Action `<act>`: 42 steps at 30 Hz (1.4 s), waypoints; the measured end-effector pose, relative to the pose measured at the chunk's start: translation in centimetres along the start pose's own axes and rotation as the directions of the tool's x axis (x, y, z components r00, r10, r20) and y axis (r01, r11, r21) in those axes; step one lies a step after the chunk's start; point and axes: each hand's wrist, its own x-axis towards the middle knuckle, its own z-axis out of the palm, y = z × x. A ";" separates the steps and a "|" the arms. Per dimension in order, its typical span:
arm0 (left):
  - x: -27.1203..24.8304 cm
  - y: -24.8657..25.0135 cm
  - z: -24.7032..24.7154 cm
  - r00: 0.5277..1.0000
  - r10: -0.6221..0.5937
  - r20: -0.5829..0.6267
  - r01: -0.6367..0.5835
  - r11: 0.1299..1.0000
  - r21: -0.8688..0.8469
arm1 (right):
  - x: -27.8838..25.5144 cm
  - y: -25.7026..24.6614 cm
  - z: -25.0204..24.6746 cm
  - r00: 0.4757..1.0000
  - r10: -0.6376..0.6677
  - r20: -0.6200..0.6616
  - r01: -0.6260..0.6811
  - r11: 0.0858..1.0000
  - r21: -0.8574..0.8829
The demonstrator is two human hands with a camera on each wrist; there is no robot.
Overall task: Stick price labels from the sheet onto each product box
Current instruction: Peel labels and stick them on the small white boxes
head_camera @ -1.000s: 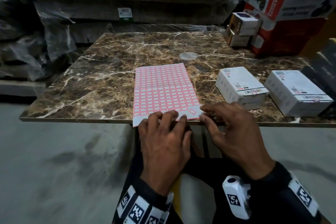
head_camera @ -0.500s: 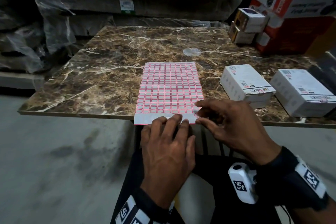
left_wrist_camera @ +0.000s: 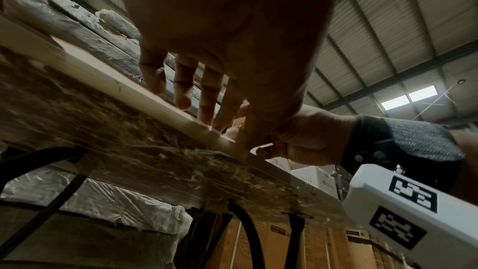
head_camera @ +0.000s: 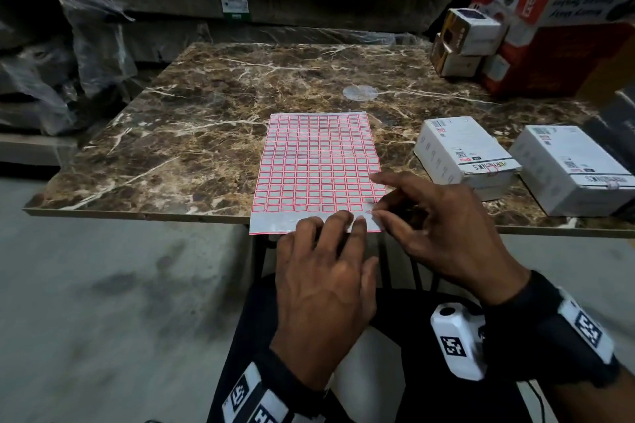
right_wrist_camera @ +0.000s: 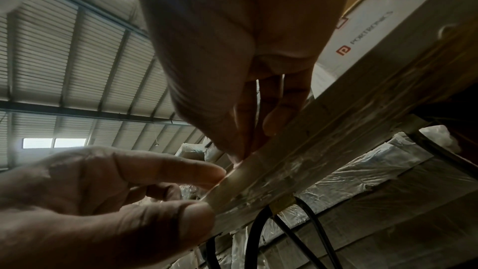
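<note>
Both hands (head_camera: 378, 257) rest on the label sheet's (head_camera: 319, 161) near edge.

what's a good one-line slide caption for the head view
Left hand presses the label sheet flat on the marble table as right hand picks at its corner, two white boxes beside.

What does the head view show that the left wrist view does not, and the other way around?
Only the head view shows the label sheet with its red grid, the marble top of the table and two white boxes lying on it. Only the left wrist view shows the table's underside, black cables and the metal roof. Both show the left hand with straight fingers at the table's near edge, and the right hand beside it.
</note>
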 end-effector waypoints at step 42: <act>1.5 1.8 0.9 0.995 -0.046 -0.084 0.040 0.997 -0.073 | -2.5 2.2 -8.2 0.798 0.285 -0.531 -0.295 0.953 0.067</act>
